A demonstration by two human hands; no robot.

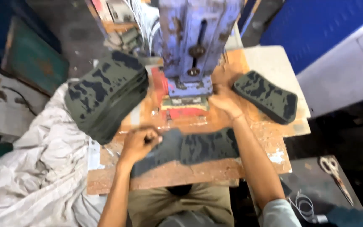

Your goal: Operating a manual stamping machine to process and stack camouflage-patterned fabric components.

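Left hand (138,143) pinching camouflage fabric piece (198,147) flat on wooden bench (181,172); right hand (223,101) loosely open at blue press (192,46). Small pile (266,96) right, big stack (106,94) left, seemingly early.

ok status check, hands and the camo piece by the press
Left hand gripping camo piece at its left end. Right hand up at blue press base. Camo stacks either side, nothing blocking.
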